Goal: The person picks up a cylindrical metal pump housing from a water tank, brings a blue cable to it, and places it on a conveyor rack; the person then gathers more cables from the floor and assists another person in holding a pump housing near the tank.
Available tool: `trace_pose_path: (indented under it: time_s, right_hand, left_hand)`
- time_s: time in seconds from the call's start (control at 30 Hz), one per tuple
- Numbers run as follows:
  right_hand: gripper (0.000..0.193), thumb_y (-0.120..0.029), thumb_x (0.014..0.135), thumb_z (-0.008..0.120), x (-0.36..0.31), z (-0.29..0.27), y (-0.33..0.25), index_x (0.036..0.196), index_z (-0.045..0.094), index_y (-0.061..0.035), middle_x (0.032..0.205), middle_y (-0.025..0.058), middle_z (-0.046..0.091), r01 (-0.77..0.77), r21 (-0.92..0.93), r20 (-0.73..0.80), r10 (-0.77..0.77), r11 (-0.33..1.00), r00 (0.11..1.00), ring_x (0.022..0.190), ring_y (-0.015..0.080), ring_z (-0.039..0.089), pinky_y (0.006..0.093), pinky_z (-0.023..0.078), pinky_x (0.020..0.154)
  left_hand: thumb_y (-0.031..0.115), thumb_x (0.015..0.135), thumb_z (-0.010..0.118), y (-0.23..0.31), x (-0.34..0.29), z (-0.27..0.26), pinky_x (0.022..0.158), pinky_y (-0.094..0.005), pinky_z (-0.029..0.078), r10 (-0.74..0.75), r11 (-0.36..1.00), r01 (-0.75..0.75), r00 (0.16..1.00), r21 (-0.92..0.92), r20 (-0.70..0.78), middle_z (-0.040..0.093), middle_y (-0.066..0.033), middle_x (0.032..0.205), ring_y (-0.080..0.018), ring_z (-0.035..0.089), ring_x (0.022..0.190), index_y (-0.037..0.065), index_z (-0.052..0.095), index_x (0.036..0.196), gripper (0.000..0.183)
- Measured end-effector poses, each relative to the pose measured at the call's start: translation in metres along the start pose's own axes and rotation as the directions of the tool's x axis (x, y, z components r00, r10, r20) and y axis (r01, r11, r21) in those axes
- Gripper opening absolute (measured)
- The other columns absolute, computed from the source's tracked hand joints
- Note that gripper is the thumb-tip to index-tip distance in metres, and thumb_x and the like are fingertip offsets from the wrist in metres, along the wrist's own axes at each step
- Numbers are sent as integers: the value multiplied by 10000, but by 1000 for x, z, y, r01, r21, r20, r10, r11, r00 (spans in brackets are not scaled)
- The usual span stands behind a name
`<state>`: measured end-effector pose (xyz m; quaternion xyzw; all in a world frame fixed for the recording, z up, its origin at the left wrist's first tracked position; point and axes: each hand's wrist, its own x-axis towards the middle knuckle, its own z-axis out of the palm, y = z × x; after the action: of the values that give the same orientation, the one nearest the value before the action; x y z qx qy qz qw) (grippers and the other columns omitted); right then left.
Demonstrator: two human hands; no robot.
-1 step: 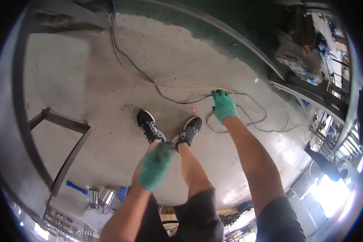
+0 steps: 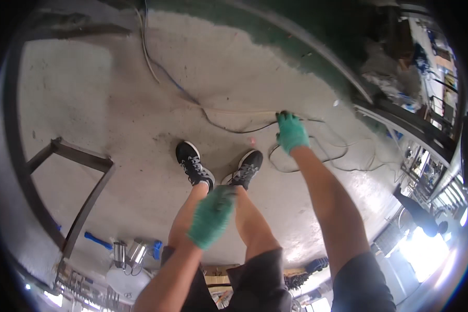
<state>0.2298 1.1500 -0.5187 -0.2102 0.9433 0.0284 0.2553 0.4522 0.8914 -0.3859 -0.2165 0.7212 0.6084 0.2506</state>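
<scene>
My right hand (image 2: 292, 131), in a green glove with dark fingertips, reaches low over the floor with its fingers closed on a thin beige cable (image 2: 239, 112). The stretch of that cable left of the hand is smeared by motion. A dark cable (image 2: 239, 131) passes just beside the same fingers and loops on the floor (image 2: 296, 169) to the right. In front of my shins hovers my left hand (image 2: 211, 216), gloved alike and apart from the cables. Motion blurs its fingers, and nothing shows in it.
My black shoes (image 2: 192, 161) stand on the grey floor (image 2: 156, 109). A dark metal frame (image 2: 83, 155) is at left, a metal rail (image 2: 317, 47) and rack (image 2: 405, 127) at right. Behind my legs are metal cylinders (image 2: 136, 254) and a blue-handled object (image 2: 98, 240). Another person (image 2: 421, 210) is at far right.
My left hand has shifted right and slightly lower. My right hand has risen a little with the beige cable, and the whole view has shifted slightly.
</scene>
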Motion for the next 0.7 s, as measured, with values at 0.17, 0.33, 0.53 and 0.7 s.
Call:
trace_pose_path:
  time_s: [0.17, 0.33, 0.53, 0.7]
  right_hand:
    - [504, -120, 758, 704, 37, 117, 11, 1244, 576, -81, 1225, 126, 588, 83, -145, 92, -70, 986, 993, 1160, 309, 573, 427, 509, 926]
    - [370, -164, 765, 717, 34, 167, -3, 1110, 592, -111, 1123, 123, 599, 14, -138, 102, 0, 990, 995, 1028, 296, 608, 419, 516, 833]
    - [381, -253, 756, 750, 50, 145, -12, 1069, 578, -121, 1079, 121, 579, 82, -57, 79, -77, 995, 994, 1020, 305, 577, 462, 486, 829]
    - [579, -367, 731, 785, 57, 139, 6, 1213, 559, -138, 1207, 112, 580, 192, -1, -117, -191, 981, 975, 1126, 297, 544, 513, 438, 906]
  left_hand:
    - [143, 914, 681, 9, 31, 59, 712, -309, 524, -137, 985, 142, 989, -95, 61, 694, -117, 940, -214, 665, 818, 42, 663, 1079, 194]
    - [153, 925, 656, -12, 50, 58, 777, -401, 546, -217, 973, 202, 965, 108, 146, 685, -148, 1030, -328, 675, 911, 46, 653, 1099, 204]
    - [154, 955, 610, 19, 86, 56, 816, -410, 544, -45, 989, 54, 997, -136, 68, 659, -149, 1127, -354, 653, 952, 53, 608, 1202, 267]
    - [186, 958, 609, 13, 90, 61, 822, -429, 538, -120, 993, 120, 985, 5, 121, 675, -146, 1088, -362, 653, 941, 51, 612, 1194, 272]
